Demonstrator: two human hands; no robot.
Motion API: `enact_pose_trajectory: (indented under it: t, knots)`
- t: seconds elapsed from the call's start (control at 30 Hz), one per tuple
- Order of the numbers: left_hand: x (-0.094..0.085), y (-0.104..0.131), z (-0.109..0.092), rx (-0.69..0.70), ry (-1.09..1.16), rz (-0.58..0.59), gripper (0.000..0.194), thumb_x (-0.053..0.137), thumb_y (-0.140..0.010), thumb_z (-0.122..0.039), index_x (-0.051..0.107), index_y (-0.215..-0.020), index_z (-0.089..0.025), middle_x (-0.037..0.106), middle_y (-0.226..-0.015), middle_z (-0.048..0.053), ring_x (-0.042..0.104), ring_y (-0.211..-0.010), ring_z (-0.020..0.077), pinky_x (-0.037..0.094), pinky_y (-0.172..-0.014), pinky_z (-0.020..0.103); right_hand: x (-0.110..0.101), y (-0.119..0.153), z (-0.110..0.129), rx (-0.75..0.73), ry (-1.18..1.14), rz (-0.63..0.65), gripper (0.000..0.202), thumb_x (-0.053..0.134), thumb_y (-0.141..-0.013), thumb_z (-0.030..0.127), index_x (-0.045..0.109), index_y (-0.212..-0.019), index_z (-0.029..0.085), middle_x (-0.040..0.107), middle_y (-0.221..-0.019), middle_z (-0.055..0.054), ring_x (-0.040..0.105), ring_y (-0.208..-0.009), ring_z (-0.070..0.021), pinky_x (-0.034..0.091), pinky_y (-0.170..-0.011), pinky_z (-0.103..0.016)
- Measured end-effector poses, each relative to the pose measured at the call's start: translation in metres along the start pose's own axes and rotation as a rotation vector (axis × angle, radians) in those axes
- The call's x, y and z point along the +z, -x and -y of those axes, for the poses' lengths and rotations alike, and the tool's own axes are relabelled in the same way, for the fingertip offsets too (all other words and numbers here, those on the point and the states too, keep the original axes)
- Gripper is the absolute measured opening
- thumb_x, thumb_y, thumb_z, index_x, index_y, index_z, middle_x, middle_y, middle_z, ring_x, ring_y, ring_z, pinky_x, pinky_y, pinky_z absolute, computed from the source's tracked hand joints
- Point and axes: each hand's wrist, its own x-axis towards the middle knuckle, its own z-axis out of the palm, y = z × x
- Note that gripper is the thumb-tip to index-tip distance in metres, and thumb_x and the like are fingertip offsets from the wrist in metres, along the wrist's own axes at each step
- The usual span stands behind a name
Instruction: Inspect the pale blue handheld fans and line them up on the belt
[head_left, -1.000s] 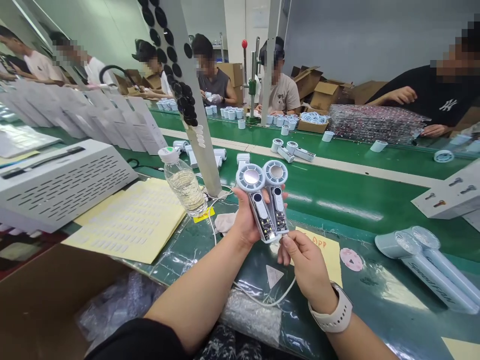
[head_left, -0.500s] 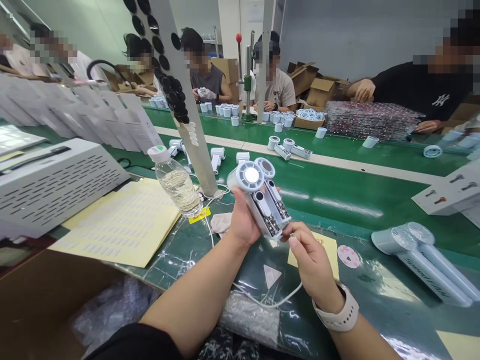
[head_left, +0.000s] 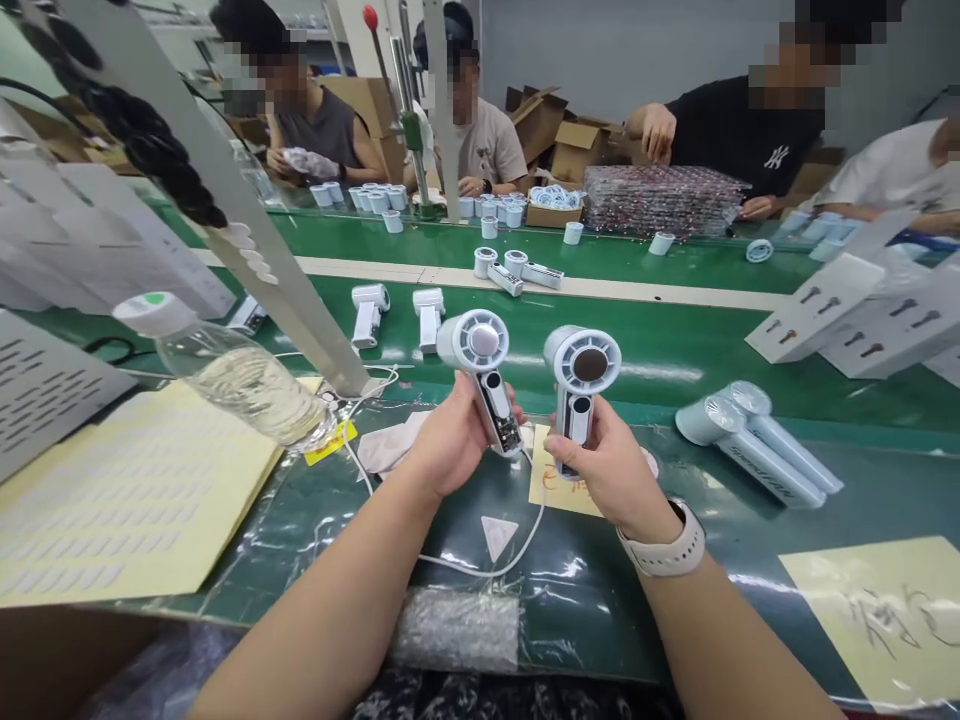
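My left hand is closed round the handle of a pale blue handheld fan, whose round head carries a light silvery centre. Its handle front is uncovered, so the circuit parts show. A white cable hangs near the bottom of that handle. In my right hand is a second handheld fan, with a dark brown disc at the centre of its head; my thumb lies across its lower handle. Both fans are upright and apart. Below them lie a yellow paper note and a white triangular piece.
A water bottle leans beside label sheets at left. Wrapped fans lie at right. More fans rest on the green belt. A metal post rises at left. Co-workers sit opposite.
The two fans were together in my left hand, with my right fingers at their lower ends. My right hand now holds one, moved apart to the right. The view has turned right.
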Motion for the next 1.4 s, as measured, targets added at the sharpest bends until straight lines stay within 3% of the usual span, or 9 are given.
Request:
enact_pose_trajectory:
  t: [0.07, 0.13, 0.23, 0.33, 0.53, 0.77, 1.07, 1.33, 1.4]
  knots:
    - [-0.001, 0.001, -0.003, -0.051, 0.047, 0.028, 0.042, 0.076, -0.075, -0.050, 0.064, -0.099, -0.018, 0.065, -0.081, 0.002, 0.063, -0.072, 0.0160, 0.055, -0.070, 0.032, 0.001, -0.001, -0.003, 0.027, 0.009, -0.036, 0.035, 0.080, -0.070, 0.039, 0.057, -0.091, 0.022, 0.059, -0.078, 0.002, 0.056, -0.070, -0.0164, 0.047, -0.060, -0.030]
    - [0.000, 0.004, -0.004, -0.044, 0.062, 0.084, 0.046, 0.083, -0.067, -0.030, 0.061, -0.106, -0.020, 0.063, -0.081, -0.001, 0.061, -0.070, 0.0135, 0.053, -0.067, 0.028, 0.003, -0.001, -0.005, 0.044, -0.067, -0.040, 0.033, 0.074, -0.074, 0.037, 0.057, -0.098, 0.022, 0.061, -0.087, -0.001, 0.059, -0.076, -0.0173, 0.050, -0.064, -0.031]
    - [0.002, 0.010, -0.004, -0.001, 0.019, 0.152, 0.050, 0.080, -0.060, -0.012, 0.058, -0.104, -0.020, 0.060, -0.080, -0.003, 0.058, -0.068, 0.0112, 0.049, -0.063, 0.026, 0.006, 0.001, -0.004, 0.043, -0.172, 0.031, 0.032, 0.066, -0.080, 0.036, 0.055, -0.107, 0.024, 0.064, -0.103, -0.006, 0.062, -0.086, -0.0200, 0.053, -0.072, -0.036]
    - [0.003, 0.013, -0.002, 0.015, -0.025, 0.225, 0.045, 0.076, -0.065, -0.014, 0.056, -0.105, -0.020, 0.059, -0.082, -0.003, 0.058, -0.067, 0.0115, 0.048, -0.062, 0.027, 0.006, 0.004, -0.002, 0.009, -0.182, 0.108, 0.030, 0.063, -0.083, 0.038, 0.055, -0.109, 0.025, 0.063, -0.105, -0.006, 0.062, -0.086, -0.0208, 0.054, -0.074, -0.038]
    - [0.003, 0.015, 0.000, 0.001, -0.082, 0.314, 0.043, 0.076, -0.068, -0.020, 0.054, -0.105, -0.021, 0.057, -0.083, -0.002, 0.057, -0.065, 0.0117, 0.047, -0.059, 0.027, 0.005, 0.010, -0.003, -0.027, -0.210, 0.117, 0.035, 0.063, -0.084, 0.042, 0.051, -0.113, 0.027, 0.061, -0.105, -0.006, 0.062, -0.080, -0.0202, 0.056, -0.072, -0.040]
    - [0.004, 0.017, -0.002, 0.001, -0.064, 0.313, 0.052, 0.079, -0.067, -0.022, 0.054, -0.113, -0.021, 0.056, -0.089, 0.000, 0.057, -0.073, 0.0131, 0.048, -0.065, 0.029, 0.005, 0.010, -0.007, -0.029, -0.238, 0.083, 0.033, 0.064, -0.084, 0.032, 0.051, -0.114, 0.029, 0.062, -0.107, -0.004, 0.064, -0.085, -0.0203, 0.057, -0.072, -0.038]
    - [0.004, 0.016, 0.001, 0.030, -0.056, 0.316, 0.046, 0.076, -0.068, -0.020, 0.055, -0.108, -0.021, 0.057, -0.082, -0.002, 0.058, -0.066, 0.0124, 0.047, -0.063, 0.029, 0.009, 0.009, -0.003, 0.002, -0.303, 0.097, 0.037, 0.070, -0.078, 0.036, 0.054, -0.110, 0.026, 0.065, -0.103, -0.005, 0.065, -0.081, -0.0207, 0.058, -0.072, -0.039]
    - [0.003, 0.011, 0.003, 0.025, -0.080, 0.122, 0.039, 0.072, -0.070, -0.024, 0.053, -0.103, -0.020, 0.058, -0.080, -0.003, 0.058, -0.062, 0.0102, 0.047, -0.057, 0.025, 0.010, 0.007, -0.007, 0.033, -0.316, 0.067, 0.025, 0.067, -0.082, 0.033, 0.055, -0.102, 0.025, 0.063, -0.090, -0.001, 0.061, -0.069, -0.0150, 0.055, -0.059, -0.031]
    - [0.003, 0.012, 0.001, 0.036, -0.072, 0.166, 0.040, 0.073, -0.071, -0.026, 0.052, -0.104, -0.020, 0.058, -0.081, -0.003, 0.058, -0.062, 0.0104, 0.049, -0.057, 0.026, 0.010, 0.008, -0.005, 0.050, -0.340, 0.064, 0.023, 0.066, -0.083, 0.036, 0.057, -0.099, 0.024, 0.062, -0.087, -0.001, 0.060, -0.067, -0.0145, 0.054, -0.057, -0.030]
